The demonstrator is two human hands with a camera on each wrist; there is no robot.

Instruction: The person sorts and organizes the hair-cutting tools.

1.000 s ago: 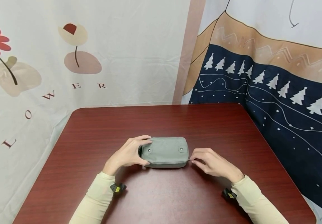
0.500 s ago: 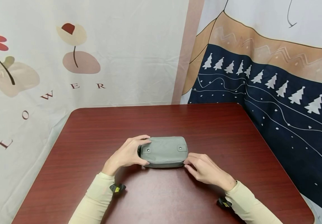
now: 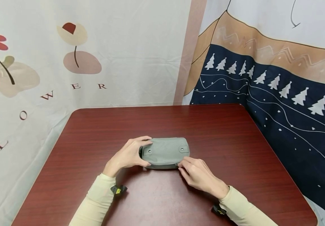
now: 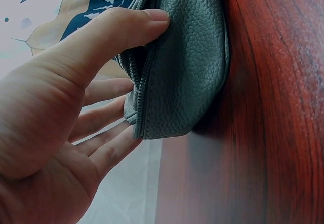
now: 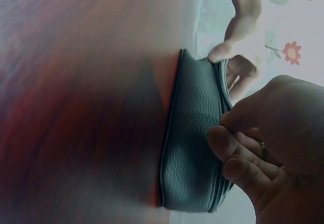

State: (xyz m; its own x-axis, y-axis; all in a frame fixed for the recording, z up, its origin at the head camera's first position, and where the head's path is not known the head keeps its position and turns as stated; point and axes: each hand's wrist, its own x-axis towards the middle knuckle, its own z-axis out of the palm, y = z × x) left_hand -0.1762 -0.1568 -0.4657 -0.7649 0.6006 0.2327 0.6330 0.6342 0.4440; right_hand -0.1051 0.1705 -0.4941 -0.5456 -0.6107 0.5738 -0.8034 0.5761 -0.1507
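Note:
A grey-green zip pouch [image 3: 166, 150] of grained leather lies on the table, with two snap studs on its top. Its left end is gripped by my left hand [image 3: 128, 154], thumb on the front side and fingers at the back. The left wrist view shows the zipper [image 4: 142, 82] parted at that end, under the thumb [image 4: 152, 19]. At the front edge, right of the middle, my right hand [image 3: 200, 174] pinches the zipper pull, mostly hidden by the fingertips. In the right wrist view, the thumb and fingers of the right hand [image 5: 273, 138] meet at the zipper line.
The pouch rests on a dark red wood-grain table [image 3: 108, 125] with rounded corners. Behind it hangs a white curtain [image 3: 140, 47] printed with flowers, and at the right a navy curtain [image 3: 281, 125] with white trees.
My right hand has travelled left along the pouch's front edge from its right corner, taking the zipper pull along. The left hand keeps its grip on the left end.

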